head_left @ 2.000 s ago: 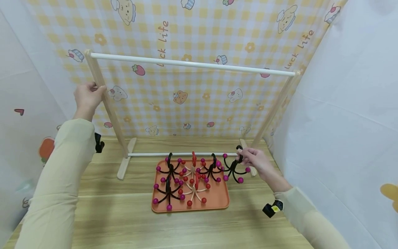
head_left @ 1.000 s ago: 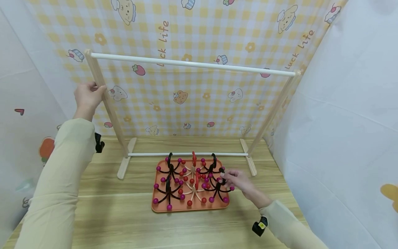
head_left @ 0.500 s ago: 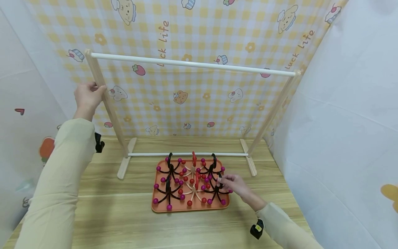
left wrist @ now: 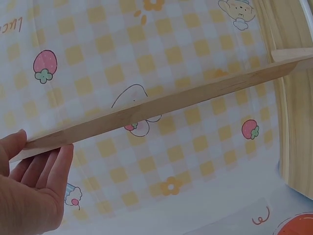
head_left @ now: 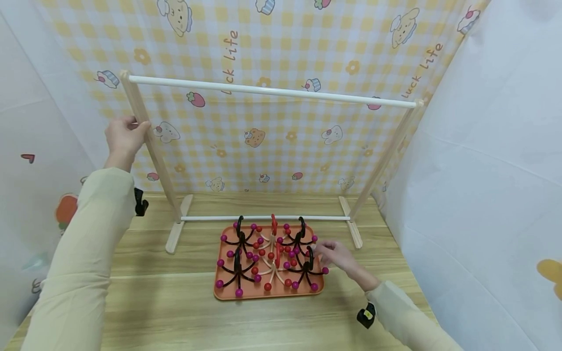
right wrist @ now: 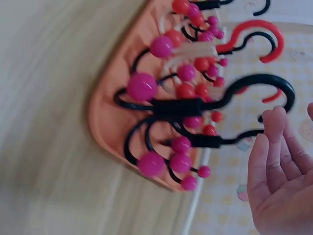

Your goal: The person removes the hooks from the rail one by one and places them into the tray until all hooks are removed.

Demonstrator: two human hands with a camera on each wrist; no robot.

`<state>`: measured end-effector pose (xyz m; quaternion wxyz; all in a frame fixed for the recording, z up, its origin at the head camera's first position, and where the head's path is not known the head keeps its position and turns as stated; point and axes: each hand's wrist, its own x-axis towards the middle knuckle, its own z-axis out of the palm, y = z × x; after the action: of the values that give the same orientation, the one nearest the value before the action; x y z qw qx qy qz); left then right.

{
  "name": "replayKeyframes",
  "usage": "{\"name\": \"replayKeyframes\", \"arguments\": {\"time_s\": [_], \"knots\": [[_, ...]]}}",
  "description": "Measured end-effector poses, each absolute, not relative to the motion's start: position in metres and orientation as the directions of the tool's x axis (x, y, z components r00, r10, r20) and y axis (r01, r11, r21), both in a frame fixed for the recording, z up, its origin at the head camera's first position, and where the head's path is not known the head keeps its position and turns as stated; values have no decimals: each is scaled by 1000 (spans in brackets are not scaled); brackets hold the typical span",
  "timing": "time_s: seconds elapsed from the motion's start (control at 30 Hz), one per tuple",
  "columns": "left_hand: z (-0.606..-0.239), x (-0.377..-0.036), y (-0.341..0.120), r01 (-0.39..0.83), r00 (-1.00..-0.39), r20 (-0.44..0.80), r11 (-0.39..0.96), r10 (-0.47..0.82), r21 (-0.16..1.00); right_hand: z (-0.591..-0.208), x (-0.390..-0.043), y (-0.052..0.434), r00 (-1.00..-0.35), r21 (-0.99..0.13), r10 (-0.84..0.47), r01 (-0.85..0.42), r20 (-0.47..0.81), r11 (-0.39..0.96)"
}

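Observation:
My left hand [head_left: 125, 136] pinches the left wooden post [head_left: 159, 161] of a rack, thumb on one side and fingers on the other; the left wrist view shows this grip on the post [left wrist: 161, 105]. At the orange tray's right side, my right hand [head_left: 337, 256] is beside a black hook hanger [head_left: 306, 267] with curved, pink-ball-tipped arms. In the right wrist view the fingers of the right hand [right wrist: 281, 171] are extended near the tip of that hanger's hook [right wrist: 264, 83], thumb apart. The hanger stands on the tray, hook upward.
Several other hangers share the orange tray [head_left: 303, 293], black ones with pink balls and pale ones with red hooks [head_left: 278, 256]. Behind it runs the rack's lower white bar [head_left: 210, 218]; the upper white bar [head_left: 272, 90] spans overhead. A checked cloth [head_left: 272, 161] hangs behind.
My right hand has brought the black hanger from the right of the tray onto its front right corner and let go, drawing back slightly. The left hand stays on the post.

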<state>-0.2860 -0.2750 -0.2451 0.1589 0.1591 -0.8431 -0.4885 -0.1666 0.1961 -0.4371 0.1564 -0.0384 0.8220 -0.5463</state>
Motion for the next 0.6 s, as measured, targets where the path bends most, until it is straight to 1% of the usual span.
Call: {"name": "replayKeyframes", "arguments": {"time_s": [0.13, 0.3, 0.47, 0.53, 0.6], "knots": [[-247, -287, -274, -118, -890, 113, 464, -442, 878, -428, -177, 203, -964, -914, -194, 93, -182, 396], [-253, -285, -272, -97, -874, 158, 483, -460, 870, -414, -190, 213, -982, -922, -152, 44, -110, 384], [-271, -277, -269, 11, -857, 267, 502, -441, 865, -398, -199, 226, -991, -928, -124, 7, -57, 372], [-284, -271, -268, 55, -849, 323, 540, -417, 840, -392, -201, 230, -994, -928, -102, 3, -44, 373], [-298, -264, -267, 68, -855, 344, 574, -388, 816, -389, -204, 235, -996, -930, -85, -10, -23, 366]]}}
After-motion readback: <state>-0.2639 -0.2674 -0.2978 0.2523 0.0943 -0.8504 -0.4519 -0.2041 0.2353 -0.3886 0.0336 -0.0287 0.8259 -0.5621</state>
